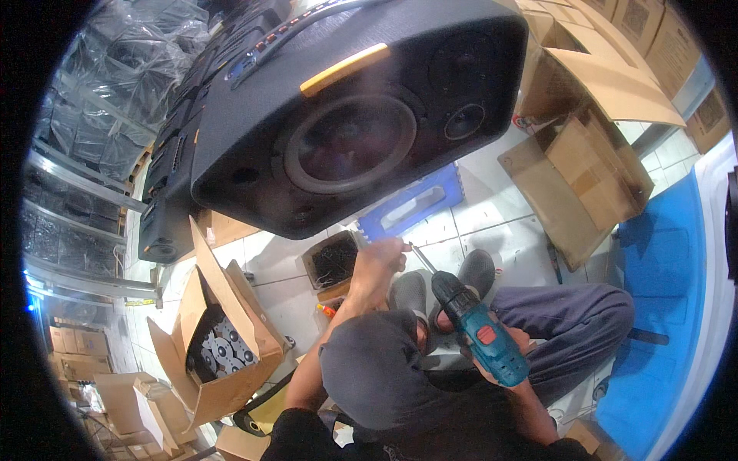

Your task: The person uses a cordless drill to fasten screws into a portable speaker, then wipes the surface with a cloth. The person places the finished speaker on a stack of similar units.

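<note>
Two hands are engaged: your right hand (500,349) is closed around the grip of the teal cordless drill (478,332), its bit angled up toward your left hand (378,257). Your left hand, fingers pinched together at the bit's tip, sits just below the black speaker cabinet (346,115); what it grips cannot be told.

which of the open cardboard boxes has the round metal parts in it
The open cardboard box at lower left, beside the person's left arm: it holds round silvery discs. The big box at upper right shows only bare cardboard.
</note>
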The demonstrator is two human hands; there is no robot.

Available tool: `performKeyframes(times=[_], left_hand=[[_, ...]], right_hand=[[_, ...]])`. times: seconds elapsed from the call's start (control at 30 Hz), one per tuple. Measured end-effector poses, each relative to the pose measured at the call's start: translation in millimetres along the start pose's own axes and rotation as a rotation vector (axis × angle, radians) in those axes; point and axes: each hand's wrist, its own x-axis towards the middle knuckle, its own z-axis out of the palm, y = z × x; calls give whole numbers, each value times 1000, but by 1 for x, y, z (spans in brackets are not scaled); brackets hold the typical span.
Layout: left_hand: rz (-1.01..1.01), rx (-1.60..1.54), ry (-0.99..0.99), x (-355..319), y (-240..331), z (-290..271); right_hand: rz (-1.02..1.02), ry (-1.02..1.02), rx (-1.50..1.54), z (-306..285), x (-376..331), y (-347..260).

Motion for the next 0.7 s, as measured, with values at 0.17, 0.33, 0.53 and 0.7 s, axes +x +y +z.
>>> performKeyframes(times=[0.17,0.33,0.53,0.7], left_hand=[[4,-90,-31,0,10,6],[50,-113,-125,5,17,7],[-11,-255,-217,9,20,7],[-30,-338,-289,8,18,3]], right_hand=[[-597,238,1,-2,-8,-21],[-723,235,-343,-16,-6,-41],[-679,213,-304,-10,-6,-27],[-645,181,-315,-9,-2,-12]])
